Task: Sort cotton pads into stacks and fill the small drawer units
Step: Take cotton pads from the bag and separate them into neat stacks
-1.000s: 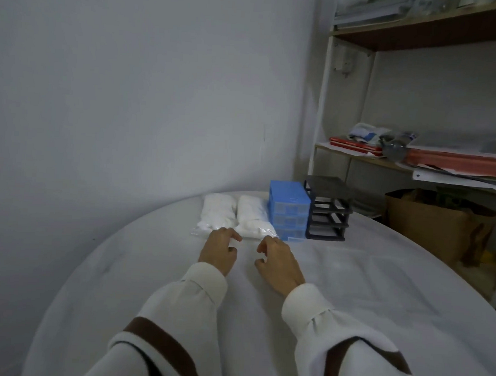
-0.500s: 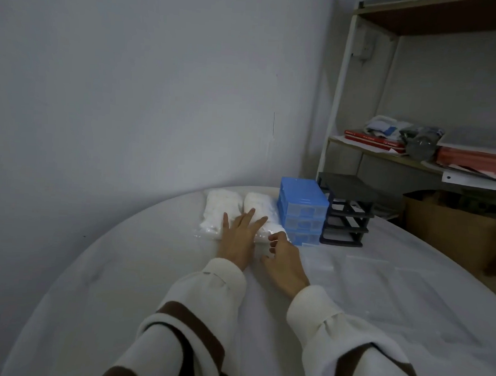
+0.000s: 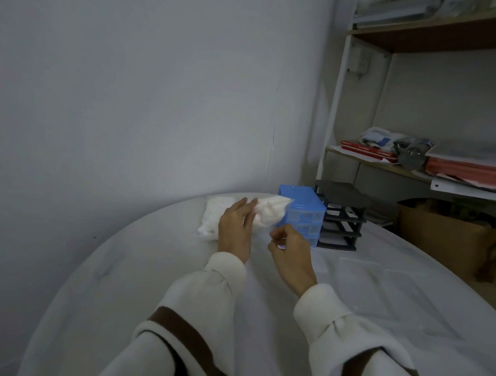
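My left hand (image 3: 235,230) holds a clear bag of white cotton pads (image 3: 270,211) lifted off the table, in front of the blue drawer unit (image 3: 304,213). My right hand (image 3: 291,248) has its fingers curled at the bag's lower end, pinching its edge. A second bag of cotton pads (image 3: 213,220) lies on the table to the left, partly behind my left hand. A black drawer unit (image 3: 340,219) stands right beside the blue one.
The round table (image 3: 148,283) has a white cloth and stands close to the wall. Clear flat plastic pieces (image 3: 360,270) lie on the cloth to the right. A shelf rack (image 3: 387,164) with papers and a cardboard box (image 3: 452,247) stand behind.
My left hand went from resting flat on the right bag to lifting it off the table. My right hand rose and closed on the bag's lower end.
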The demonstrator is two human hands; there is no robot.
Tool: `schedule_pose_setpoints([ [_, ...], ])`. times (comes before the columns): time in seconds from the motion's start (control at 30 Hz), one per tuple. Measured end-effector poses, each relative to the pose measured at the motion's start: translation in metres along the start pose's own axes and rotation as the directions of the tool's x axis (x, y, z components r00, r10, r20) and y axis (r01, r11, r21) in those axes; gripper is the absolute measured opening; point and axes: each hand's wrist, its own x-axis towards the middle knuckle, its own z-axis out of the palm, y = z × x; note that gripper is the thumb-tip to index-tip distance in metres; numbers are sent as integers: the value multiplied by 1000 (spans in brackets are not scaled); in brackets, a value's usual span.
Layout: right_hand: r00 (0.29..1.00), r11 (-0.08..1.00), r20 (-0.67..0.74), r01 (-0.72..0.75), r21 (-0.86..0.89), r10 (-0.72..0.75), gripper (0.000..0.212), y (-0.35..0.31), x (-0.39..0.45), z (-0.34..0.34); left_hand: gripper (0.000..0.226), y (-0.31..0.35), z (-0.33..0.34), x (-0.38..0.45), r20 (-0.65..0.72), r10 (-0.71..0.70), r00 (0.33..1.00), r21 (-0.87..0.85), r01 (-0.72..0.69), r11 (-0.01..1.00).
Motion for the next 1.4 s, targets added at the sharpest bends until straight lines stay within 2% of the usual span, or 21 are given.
schedule_pose_setpoints([
  [0.2, 1000, 986, 16, -23, 167, 21, 15, -20, -22, -6, 30, 31, -38, -38, -112, -50, 992, -214, 25, 977],
  [0.33, 997, 960, 32, -70, 270, 63, 9, -29, -44, -6, 29, 28, -56, -69, -143, -54, 988, -211, 23, 977],
  [0.43, 992, 947, 65, -121, 299, 106, 16, -29, -63, -5, 27, 25, -64, -92, -160, -25, 987, -136, 3, 991],
  [0.57, 977, 916, 114, -207, 344, 178, 27, -21, -88, -5, 27, 21, -64, -117, -167, 175, 970, 120, -156, 981],
  [0.73, 951, 866, 185, -303, 399, 247, 22, -5, -105, -6, 27, 16, -60, -139, -133, 259, 957, 213, -228, 950],
  [0.8, 943, 842, 224, -323, 432, 247, 19, -1, -110, -7, 19, 13, -61, -145, -109, 288, 951, 251, -254, 934],
  [0.97, 944, 824, 258, -307, 475, 203, 15, 10, -116, -9, 14, 10, -61, -150, 8, 313, 950, 289, -302, 909],
  [1.03, 946, 807, 271, -299, 509, 179, 17, 14, -113, -10, 5, 7, -59, -151, 37, 311, 950, 272, -309, 911],
  [1.23, 958, 798, 277, -219, 561, 69, 15, 18, -115, -10, 21, 5, -58, -152, 37, 297, 954, 202, -298, 933],
  [1.4, 974, 883, 225, -88, 460, -21, 20, 21, -118, -6, 21, 7, -59, -152, 10, 286, 958, 160, -284, 945],
])
